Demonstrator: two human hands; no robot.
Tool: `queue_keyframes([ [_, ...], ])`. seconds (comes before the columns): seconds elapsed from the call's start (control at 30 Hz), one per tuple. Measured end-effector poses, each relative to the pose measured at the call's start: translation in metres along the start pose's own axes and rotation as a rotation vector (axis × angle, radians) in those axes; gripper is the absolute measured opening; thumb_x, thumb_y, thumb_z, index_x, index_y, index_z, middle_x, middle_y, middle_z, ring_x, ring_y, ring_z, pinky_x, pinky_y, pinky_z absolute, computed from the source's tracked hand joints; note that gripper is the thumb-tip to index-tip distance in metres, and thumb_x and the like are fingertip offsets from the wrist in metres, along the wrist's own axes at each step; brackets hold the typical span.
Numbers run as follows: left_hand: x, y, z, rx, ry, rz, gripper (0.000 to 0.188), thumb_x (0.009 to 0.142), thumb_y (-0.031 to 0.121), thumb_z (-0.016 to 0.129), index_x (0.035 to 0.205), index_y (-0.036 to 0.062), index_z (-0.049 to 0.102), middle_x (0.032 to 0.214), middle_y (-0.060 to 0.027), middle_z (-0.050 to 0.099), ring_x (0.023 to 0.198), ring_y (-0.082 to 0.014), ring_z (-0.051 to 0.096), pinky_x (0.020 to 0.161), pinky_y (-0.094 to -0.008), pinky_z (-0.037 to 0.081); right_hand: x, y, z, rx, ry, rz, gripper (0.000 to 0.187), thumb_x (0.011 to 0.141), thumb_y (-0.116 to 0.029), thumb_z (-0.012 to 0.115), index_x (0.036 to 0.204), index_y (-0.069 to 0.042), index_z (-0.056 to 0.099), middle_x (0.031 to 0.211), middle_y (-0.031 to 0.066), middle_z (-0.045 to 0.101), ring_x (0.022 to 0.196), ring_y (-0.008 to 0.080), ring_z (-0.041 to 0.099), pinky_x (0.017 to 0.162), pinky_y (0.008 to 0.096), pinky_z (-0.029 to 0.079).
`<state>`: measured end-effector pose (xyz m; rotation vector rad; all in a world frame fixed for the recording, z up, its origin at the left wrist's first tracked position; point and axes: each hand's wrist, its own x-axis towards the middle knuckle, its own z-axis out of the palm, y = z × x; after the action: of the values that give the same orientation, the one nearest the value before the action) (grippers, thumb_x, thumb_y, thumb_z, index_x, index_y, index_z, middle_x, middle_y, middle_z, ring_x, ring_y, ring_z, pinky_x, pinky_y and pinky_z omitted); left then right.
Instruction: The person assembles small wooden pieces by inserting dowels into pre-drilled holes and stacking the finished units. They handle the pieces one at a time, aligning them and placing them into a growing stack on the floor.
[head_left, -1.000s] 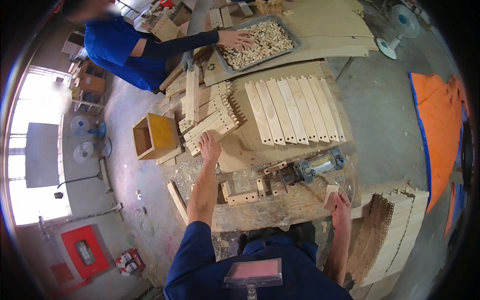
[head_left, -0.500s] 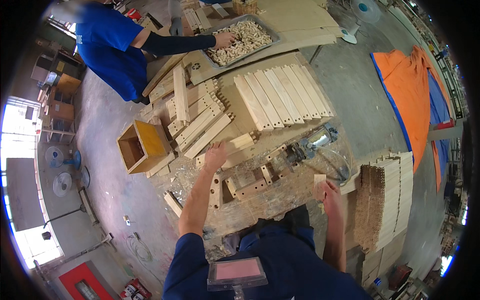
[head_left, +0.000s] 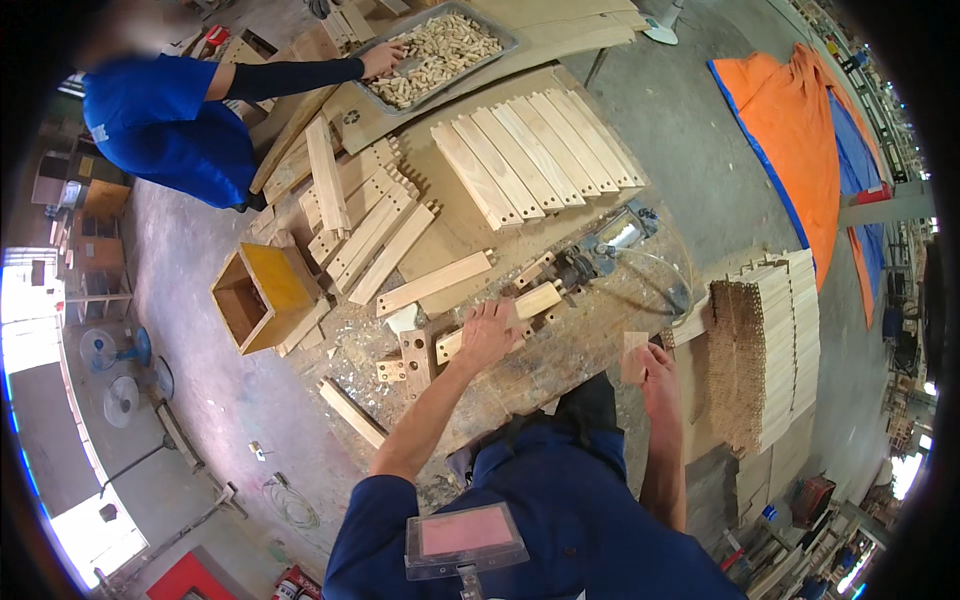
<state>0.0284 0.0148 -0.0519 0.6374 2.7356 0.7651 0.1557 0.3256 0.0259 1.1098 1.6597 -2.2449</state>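
My left hand (head_left: 488,330) is closed over the middle of a short wooden slat (head_left: 540,301), which lies across the wooden jig near the bench's front edge. Its far end reaches close to a clamp-like metal tool (head_left: 577,268). In my right hand (head_left: 657,372), off the bench's front right, a small flat piece of wood (head_left: 634,356) is pinched upright between fingers and thumb. Just beyond my left hand another slat (head_left: 436,283) with a pegged end lies alone. Beside my left wrist stands a drilled wooden block (head_left: 415,364).
A row of slats (head_left: 535,160) and a looser pile (head_left: 375,235) lie farther back. A yellow wooden box (head_left: 275,290) sits at the left. Stacked slats (head_left: 765,350) stand at the right. A co-worker's hand (head_left: 382,60) reaches into a tray of dowels (head_left: 509,43).
My left hand has brought a slat nearer and to the right, onto the jig. My right hand still holds the small wood piece. The whole view has shifted slightly.
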Motion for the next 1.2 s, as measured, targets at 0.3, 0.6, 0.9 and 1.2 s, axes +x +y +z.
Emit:
queue_keyframes([
  [0.3,-0.015,-0.016,0.014,0.072,-0.175,-0.104,0.106,0.069,0.07,0.069,0.137,-0.0054,0.041,0.121,-0.0253,0.055,0.116,-0.0386,0.053,0.1,-0.0467,0.041,0.017,-0.015,0.031,0.011,-0.017,0.051,0.023,0.097,-0.019,0.06,0.109,0.0,0.066,0.09,0.0042,0.07,0.074,0.0106,0.066,0.063,0.0234,0.049],
  [0.6,-0.013,-0.013,0.012,0.135,-0.31,-0.159,0.107,0.068,0.065,0.072,0.14,-0.0049,0.035,0.125,-0.0237,0.051,0.118,-0.0367,0.052,0.102,-0.0452,0.042,0.03,-0.014,0.045,0.036,-0.06,0.111,0.024,0.097,-0.02,0.062,0.109,0.0,0.065,0.093,0.0029,0.068,0.08,0.0099,0.066,0.07,0.0251,0.053],
  [0.9,-0.016,-0.008,0.011,0.13,-0.288,-0.192,0.108,0.067,0.065,0.072,0.142,-0.0029,0.035,0.129,-0.0247,0.05,0.12,-0.0378,0.051,0.102,-0.0462,0.042,0.006,0.023,0.052,0.059,-0.045,0.146,0.02,0.096,-0.02,0.062,0.102,-0.002,0.068,0.086,-0.0007,0.066,0.074,0.0068,0.06,0.067,0.0243,0.048],
  [1.2,-0.015,-0.005,0.014,0.116,-0.256,-0.155,0.102,0.067,0.065,0.072,0.139,-0.0001,0.04,0.127,-0.0241,0.052,0.119,-0.0394,0.052,0.099,-0.048,0.043,0.002,0.074,0.043,-0.076,-0.079,0.251,0.018,0.096,-0.018,0.061,0.097,-0.002,0.069,0.084,-0.0015,0.065,0.071,0.0075,0.058,0.063,0.0262,0.047],
])
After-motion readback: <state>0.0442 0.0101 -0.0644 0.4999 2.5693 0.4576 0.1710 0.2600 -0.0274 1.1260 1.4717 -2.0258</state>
